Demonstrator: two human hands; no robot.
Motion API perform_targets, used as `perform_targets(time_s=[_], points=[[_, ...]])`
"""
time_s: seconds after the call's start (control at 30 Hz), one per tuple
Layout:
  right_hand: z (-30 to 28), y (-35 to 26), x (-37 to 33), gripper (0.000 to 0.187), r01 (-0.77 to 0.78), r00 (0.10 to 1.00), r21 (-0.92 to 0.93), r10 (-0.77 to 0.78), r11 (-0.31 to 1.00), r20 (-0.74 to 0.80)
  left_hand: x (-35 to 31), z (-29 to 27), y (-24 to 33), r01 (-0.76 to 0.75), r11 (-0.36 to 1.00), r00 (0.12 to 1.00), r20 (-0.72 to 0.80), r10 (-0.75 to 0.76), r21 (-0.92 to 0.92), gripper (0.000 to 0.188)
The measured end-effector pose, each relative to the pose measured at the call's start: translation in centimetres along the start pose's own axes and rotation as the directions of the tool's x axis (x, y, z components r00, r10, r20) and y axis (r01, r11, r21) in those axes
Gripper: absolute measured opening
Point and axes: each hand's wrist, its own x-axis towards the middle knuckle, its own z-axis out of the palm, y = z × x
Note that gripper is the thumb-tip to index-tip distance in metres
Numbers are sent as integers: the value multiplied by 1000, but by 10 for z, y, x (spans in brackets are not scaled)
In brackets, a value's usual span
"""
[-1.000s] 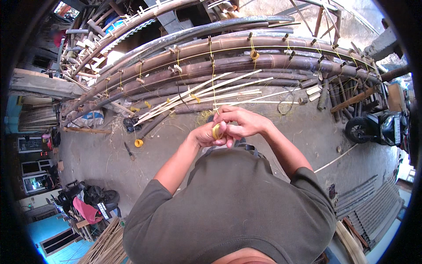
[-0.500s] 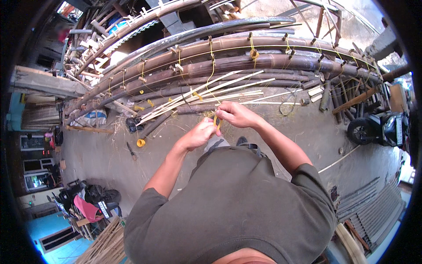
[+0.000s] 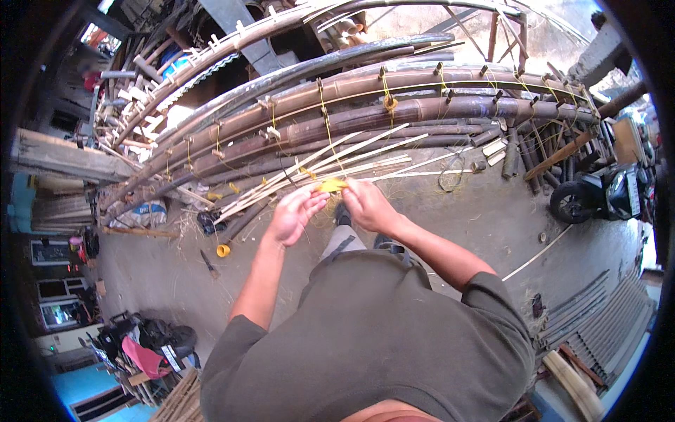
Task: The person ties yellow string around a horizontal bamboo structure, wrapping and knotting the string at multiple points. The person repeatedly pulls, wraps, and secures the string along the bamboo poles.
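A small bundle of yellow twine [image 3: 330, 185] is held up in front of me between my two hands. My right hand [image 3: 370, 206] pinches its right end with bent fingers. At its left end, my left hand [image 3: 295, 213] has thumb and forefinger against the bundle, its palm turned up and the other fingers loosely curled. A strand of yellow twine [image 3: 329, 133] rises from the bundle to a large bamboo pole [image 3: 344, 124] fitted with pegs. Exactly how the bundle is wound cannot be made out.
Pale split bamboo strips [image 3: 281, 184] lie across dark poles just beyond my hands. On the floor to the left are a yellow roll [image 3: 223, 250] and a knife [image 3: 209, 264]. Motorbikes stand right [image 3: 590, 197] and lower left [image 3: 151, 344]; another yellow coil [image 3: 389, 103] hangs from the poles.
Both hands have moved slightly forward. My left hand has turned its palm up and its fingers have loosened; more of the yellow bundle now shows, lying level between the hands.
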Motion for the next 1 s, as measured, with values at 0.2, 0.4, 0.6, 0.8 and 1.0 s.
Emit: perform_targets(time_s=[0.2, 0.4, 0.6, 0.8, 1.0], points=[[27, 15, 34, 36, -173, 973, 605, 230, 777, -18, 56, 38, -17, -204, 978, 977, 75, 200, 47, 31], [1, 40, 66, 39, -347, 936, 488, 263, 801, 233, 104, 14, -10, -101, 993, 988, 123, 94, 56, 27], [-41, 79, 105, 28, -291, 855, -91, 216, 952, -472, 157, -15, -3, -348, 895, 933, 8, 360, 279, 21], [-71, 127, 128, 12, -405, 764, -727, -231, 555, -602, 196, -50, 15, -256, 954, 967, 36, 254, 156, 20], [-60, 137, 137, 12, -474, 755, -747, -221, 465, -617, 217, -71, 29, -188, 954, 978, 134, 160, 232, 22]])
